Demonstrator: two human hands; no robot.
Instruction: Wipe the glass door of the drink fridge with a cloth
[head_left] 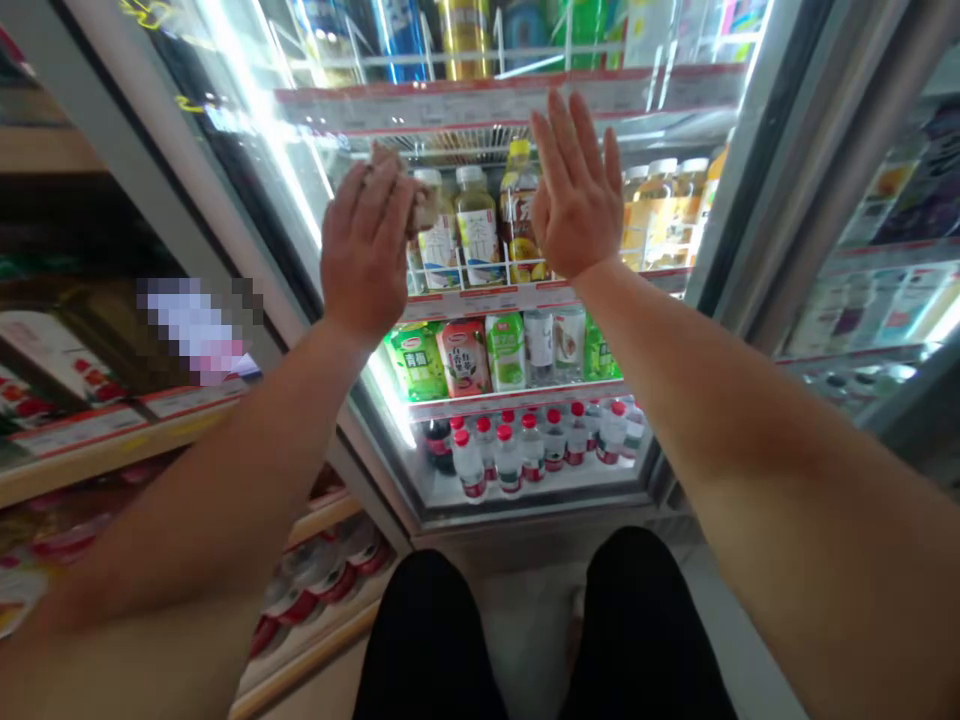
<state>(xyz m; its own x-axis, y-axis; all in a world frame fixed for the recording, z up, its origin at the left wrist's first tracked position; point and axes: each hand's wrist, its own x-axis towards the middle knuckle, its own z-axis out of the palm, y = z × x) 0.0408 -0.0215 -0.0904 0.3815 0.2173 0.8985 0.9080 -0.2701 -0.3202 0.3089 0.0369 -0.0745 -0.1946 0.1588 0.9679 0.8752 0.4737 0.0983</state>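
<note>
My left hand (367, 245) presses a crumpled, greyish-beige cloth (424, 205) against the glass door (352, 130) of a lit drinks fridge. Its fingers are bent over the cloth, and part of the cloth is hidden under them. To the right, my right hand (577, 195) is raised with fingers stretched out, palm toward the same glass; it holds nothing. Whether that palm touches the glass I cannot tell. Behind the door, between the hands, stand white-capped tea bottles (478, 225) and a yellow-capped bottle (519, 215).
Lower in the fridge are drink cartons and pouches (465, 358) and several red-capped bottles (507, 460). Wooden shelves (112, 455) with packed goods line the left. A metal door frame (795, 190) and another fridge stand at the right. My knees (431, 640) are below.
</note>
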